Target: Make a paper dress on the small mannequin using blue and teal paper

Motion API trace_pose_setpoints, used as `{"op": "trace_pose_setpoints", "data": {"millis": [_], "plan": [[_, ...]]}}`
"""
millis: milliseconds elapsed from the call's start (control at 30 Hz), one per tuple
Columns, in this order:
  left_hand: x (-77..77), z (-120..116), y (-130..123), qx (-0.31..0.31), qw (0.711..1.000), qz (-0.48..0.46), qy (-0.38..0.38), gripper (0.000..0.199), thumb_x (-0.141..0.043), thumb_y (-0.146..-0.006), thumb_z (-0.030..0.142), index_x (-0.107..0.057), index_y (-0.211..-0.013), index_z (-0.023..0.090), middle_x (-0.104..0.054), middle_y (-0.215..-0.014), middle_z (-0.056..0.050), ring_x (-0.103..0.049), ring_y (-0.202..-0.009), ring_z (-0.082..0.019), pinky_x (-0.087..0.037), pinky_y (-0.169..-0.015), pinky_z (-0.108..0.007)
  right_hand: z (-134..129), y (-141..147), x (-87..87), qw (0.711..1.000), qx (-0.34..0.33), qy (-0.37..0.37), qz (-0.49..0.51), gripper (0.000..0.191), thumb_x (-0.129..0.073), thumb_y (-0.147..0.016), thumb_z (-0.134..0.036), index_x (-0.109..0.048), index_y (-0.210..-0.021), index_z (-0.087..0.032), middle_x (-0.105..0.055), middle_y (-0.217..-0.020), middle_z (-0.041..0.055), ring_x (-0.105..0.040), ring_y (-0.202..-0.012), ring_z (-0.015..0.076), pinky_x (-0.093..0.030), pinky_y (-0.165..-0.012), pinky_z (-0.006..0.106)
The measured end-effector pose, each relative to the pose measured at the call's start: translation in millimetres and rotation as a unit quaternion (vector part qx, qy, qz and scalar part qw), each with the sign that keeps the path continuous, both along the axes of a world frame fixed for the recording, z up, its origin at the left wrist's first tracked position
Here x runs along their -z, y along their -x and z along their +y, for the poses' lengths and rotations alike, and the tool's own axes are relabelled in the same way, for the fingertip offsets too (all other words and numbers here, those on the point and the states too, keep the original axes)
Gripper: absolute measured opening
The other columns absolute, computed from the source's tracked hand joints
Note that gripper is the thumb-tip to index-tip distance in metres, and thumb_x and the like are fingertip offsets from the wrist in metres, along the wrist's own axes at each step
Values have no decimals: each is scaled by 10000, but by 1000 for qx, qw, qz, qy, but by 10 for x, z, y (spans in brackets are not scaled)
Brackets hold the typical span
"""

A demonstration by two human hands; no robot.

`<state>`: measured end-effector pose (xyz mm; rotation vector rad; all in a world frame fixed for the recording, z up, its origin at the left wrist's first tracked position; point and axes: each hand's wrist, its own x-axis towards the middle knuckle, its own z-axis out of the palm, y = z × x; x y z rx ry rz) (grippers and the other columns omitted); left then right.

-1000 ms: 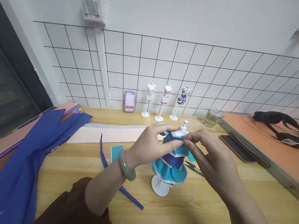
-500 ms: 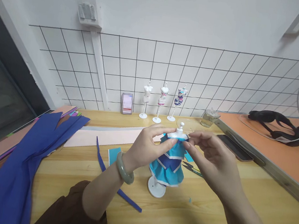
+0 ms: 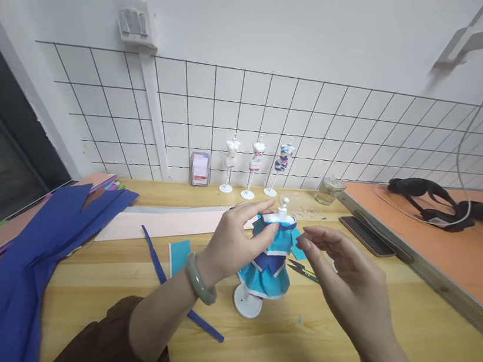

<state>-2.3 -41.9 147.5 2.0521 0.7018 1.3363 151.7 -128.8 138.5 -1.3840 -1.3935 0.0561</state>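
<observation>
A small white dress-form mannequin (image 3: 282,209) stands upright on a round white base (image 3: 247,302). It wears a tiered turquoise and dark-blue dress (image 3: 278,242) with white edging and a blue band at the neckline. My left hand (image 3: 238,237), with a green bangle on its wrist, has its thumb on the front of the bodice and its fingers behind the top. My right hand (image 3: 346,266) hangs just right of the bodice, apart from it, fingers curved and thumb close to the fingertips; nothing shows in it.
Scissors (image 3: 304,270) and turquoise scraps lie beside the mannequin. A blue strip (image 3: 204,326), turquoise piece (image 3: 178,256) and pale pink strip (image 3: 182,225) lie left. Blue cloth (image 3: 20,270) covers the left edge. Behind stand several small mannequins and a glass jar (image 3: 330,191); a phone (image 3: 365,236) lies right.
My right hand has come off the neckline and moved slightly down and away from the dress. My left hand stays at the bodice. The view has shifted a little to the right.
</observation>
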Motion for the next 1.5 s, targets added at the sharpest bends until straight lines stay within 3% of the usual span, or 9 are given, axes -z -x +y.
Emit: {"op": "trace_pose_setpoints", "data": {"millis": [167,333,467,600,700,833,967,1167,1500], "plan": [[19,80,25,-11,1000,-13,8,257,-615,-773,224,-673,-1014,155,-687,-1051,-77,-629,-998,-191,-501,-907,-329,13,-173,187,992,9,55,115,261,-647,-763,-415,-649,-926,-211,-690,-837,54,-668,-742,193,-563,-634,297],[23,217,98,-28,998,-44,46,285,-624,-777,276,-672,-1035,164,-678,-1081,-74,-614,-1031,-199,-484,-938,-348,12,-627,643,976,43,123,173,355,-662,-707,-459,-658,-922,-176,-704,-845,84,-676,-782,227,-556,-702,326],[12,319,184,-53,993,-80,73,320,-632,-773,311,-666,-1061,175,-676,-1087,-71,-616,-1019,-204,-505,-905,-357,-128,-1009,1041,961,107,193,166,376,-644,-681,-477,-660,-888,-164,-716,-854,94,-678,-805,250,-541,-750,343],[19,382,230,-75,990,-92,71,340,-641,-764,345,-673,-1051,165,-691,-1041,-78,-632,-982,-217,-522,-872,-371,-307,-1163,1308,952,146,229,138,364,-599,-718,-461,-653,-936,-175,-719,-927,90,-671,-875,266,-531,-768,349],[31,388,221,-99,990,-93,25,318,-648,-762,329,-678,-1040,179,-692,-1043,-67,-631,-990,-210,-509,-900,-374,-375,-1152,1458,953,153,244,97,333,-563,-747,-459,-660,-919,-191,-716,-963,79,-661,-913,271,-516,-813,372],[65,368,165,-133,985,-79,-71,285,-654,-760,280,-678,-1032,197,-687,-1051,-50,-621,-1005,-188,-484,-938,-363,-405,-1116,1646,968,143,208,10,273,-512,-806,-406,-653,-922,-203,-704,-983,76,-653,-914,251,-509,-832,382],[141,372,78,-113,989,-41,-82,278,-642,-771,274,-674,-1036,194,-691,-1040,-53,-628,-986,-184,-501,-901,-352,-437,-1105,1742,975,132,165,-73,230,-469,-854,-343,-618,-973,-215,-685,-1005,74,-647,-906,224,-522,-796,364],[208,371,-16,-96,994,-45,-40,321,-614,-799,291,-631,-1108,204,-665,-1111,-53,-603,-1054,-183,-478,-938,-340,-447,-1078,1732,971,82,122,-187,172,-452,-871,-268,-583,-971,-219,-688,-949,67,-650,-895,219,-519,-790,369],[169,331,-127,-99,993,-50,-33,331,-597,-810,307,-604,-1116,182,-650,-1114,-73,-591,-1055,-184,-460,-952,-355,-461,-1059,1687,977,63,108,-175,161,-448,-872,-268,-572,-963,-220,-688,-932,74,-654,-883,230,-529,-765,376]]}}
